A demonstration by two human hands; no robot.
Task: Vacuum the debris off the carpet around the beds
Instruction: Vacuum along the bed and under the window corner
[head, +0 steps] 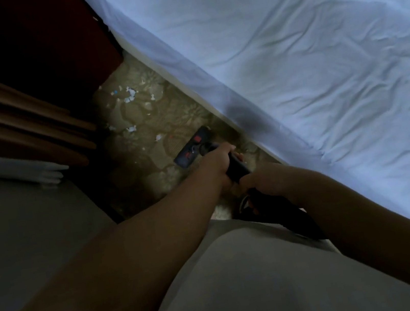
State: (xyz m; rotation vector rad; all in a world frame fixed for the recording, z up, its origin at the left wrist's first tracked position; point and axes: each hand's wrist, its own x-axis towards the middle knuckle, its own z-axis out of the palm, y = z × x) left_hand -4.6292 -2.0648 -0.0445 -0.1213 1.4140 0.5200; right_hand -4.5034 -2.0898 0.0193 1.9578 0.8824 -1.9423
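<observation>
— Gripping what with the left hand [216,165]?
— Clamping its fingers round the black vacuum wand [236,169]; curling the right hand [270,182] round the dark handle [294,219] just behind.
— Resting the floor head [191,147] where?
— Lying flat on the patterned carpet [143,165], just ahead of the left fingertips.
— Spotting debris?
— Seeing white paper scraps [131,95] scattered farther ahead of the fingers, well apart from the head; noticing the bed [289,48] edging close on their right, curtain folds [17,112] hanging off left.
</observation>
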